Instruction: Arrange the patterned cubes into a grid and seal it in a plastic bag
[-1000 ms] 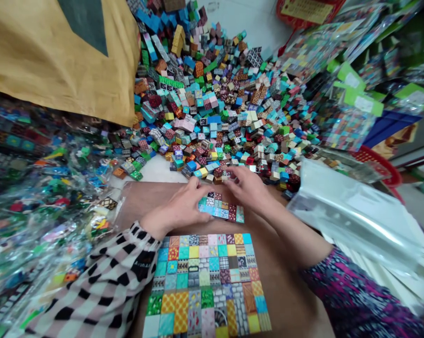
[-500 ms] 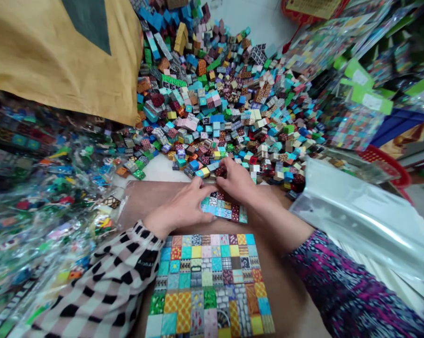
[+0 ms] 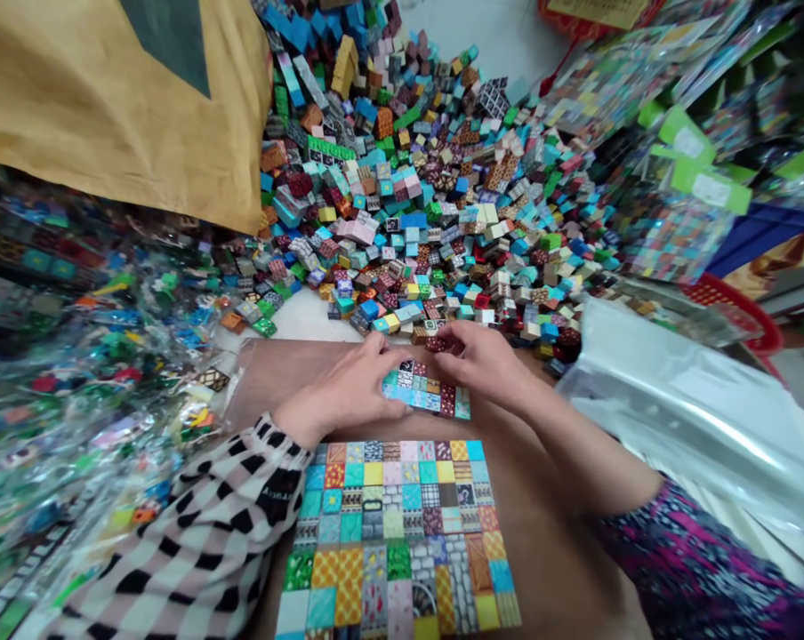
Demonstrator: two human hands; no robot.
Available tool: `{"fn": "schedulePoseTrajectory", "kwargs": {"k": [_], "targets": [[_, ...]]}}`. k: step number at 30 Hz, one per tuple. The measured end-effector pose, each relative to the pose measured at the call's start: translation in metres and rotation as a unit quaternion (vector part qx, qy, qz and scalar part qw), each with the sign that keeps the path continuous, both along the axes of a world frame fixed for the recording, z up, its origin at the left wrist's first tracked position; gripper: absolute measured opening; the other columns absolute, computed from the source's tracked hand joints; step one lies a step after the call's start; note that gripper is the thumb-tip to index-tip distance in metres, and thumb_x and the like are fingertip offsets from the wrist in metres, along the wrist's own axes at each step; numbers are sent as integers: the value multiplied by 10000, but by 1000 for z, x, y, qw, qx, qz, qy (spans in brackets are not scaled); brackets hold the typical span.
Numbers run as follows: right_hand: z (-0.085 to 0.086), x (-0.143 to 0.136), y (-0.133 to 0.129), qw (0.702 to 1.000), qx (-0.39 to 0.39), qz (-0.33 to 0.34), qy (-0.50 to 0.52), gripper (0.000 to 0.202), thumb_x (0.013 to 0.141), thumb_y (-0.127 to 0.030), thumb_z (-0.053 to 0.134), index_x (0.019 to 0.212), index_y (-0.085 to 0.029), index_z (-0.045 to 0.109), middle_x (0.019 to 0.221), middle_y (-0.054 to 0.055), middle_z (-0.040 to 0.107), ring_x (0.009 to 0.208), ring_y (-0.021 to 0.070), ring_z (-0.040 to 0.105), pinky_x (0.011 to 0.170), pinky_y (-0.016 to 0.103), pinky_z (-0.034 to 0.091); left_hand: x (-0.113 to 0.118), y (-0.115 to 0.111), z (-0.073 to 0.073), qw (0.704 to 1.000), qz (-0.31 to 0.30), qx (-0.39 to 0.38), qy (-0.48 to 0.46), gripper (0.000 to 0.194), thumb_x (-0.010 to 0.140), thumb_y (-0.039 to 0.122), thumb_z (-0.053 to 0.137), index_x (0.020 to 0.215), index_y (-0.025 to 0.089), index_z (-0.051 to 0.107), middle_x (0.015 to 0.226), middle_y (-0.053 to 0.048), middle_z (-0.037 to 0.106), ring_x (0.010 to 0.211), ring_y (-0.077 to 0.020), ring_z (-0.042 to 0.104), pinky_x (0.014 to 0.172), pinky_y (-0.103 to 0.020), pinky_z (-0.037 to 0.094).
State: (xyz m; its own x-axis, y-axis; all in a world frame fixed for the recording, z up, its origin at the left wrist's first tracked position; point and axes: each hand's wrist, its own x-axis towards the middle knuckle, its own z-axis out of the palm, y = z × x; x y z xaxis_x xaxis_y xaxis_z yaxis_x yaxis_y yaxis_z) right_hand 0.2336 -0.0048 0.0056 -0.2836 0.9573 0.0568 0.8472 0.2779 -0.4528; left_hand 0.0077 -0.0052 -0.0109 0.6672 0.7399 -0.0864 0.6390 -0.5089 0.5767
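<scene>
Closest to me on the head camera, the large block panel (image 3: 392,524) lies flat toward the near edge of the brown board (image 3: 549,551). Beyond it, by the board's far edge, I see the left hand (image 3: 341,387) curled around the left end of the small block panel (image 3: 419,384), thumb on its near side. My view shows the right hand (image 3: 486,360) pinching a dark red block (image 3: 435,344) just beyond that panel. Past the far edge spreads the heap of loose blocks (image 3: 408,204)
</scene>
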Motion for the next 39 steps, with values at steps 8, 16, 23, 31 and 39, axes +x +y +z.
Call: {"fn": "schedulePoseTrajectory", "kwargs": {"k": [8, 16, 23, 31, 39], "targets": [[16, 11, -4, 982, -116, 103, -109, 247, 892, -184, 539, 1016, -231, 748, 965, 76, 745, 897, 229, 671, 772, 338, 503, -1, 1, -1, 1000, -3, 10, 24, 665, 775, 417, 661, 1400, 262, 494, 1124, -78, 429, 1009, -301, 553, 891, -481, 477], [17, 4, -6, 979, -143, 141, -32, 417, 911, -161, 500, 1242, -332, 688, 1109, 19, 758, 952, 227, 694, 821, 351, 547, 0, 1, 1, 1000, -4, 0, 11, 696, 771, 361, 682, 1432, 293, 474, 1115, -64, 443, 1030, -282, 536, 921, -464, 462], [17, 7, 14, 993, -54, 70, -77, 404, 872, -90, 481, 1208, -190, 683, 1049, 94, 753, 937, 253, 684, 826, 375, 538, 1, 0, 2, 1000, -8, 7, 1, 681, 767, 366, 698, 1408, 276, 489, 1110, -65, 453, 1009, -273, 543, 888, -446, 481], [5, -12, 51, 987, 55, 120, -90, 440, 806, -87, 619, 1243, -134, 640, 1190, 155, 630, 1122, 303, 577, 982, 449, 474, -1, -1, -1, 1000, -7, 29, 0, 671, 762, 378, 708, 1392, 340, 481, 1102, -47, 444, 990, -268, 565, 910, -463, 494], [-2, -18, 66, 984, 30, 162, -63, 422, 793, -135, 672, 1212, -166, 629, 1146, 111, 564, 1041, 263, 545, 924, 392, 454, 0, -2, 1, 1000, -5, 14, 4, 673, 767, 381, 703, 1398, 306, 480, 1121, -64, 458, 1003, -288, 577, 938, -499, 486]]}}
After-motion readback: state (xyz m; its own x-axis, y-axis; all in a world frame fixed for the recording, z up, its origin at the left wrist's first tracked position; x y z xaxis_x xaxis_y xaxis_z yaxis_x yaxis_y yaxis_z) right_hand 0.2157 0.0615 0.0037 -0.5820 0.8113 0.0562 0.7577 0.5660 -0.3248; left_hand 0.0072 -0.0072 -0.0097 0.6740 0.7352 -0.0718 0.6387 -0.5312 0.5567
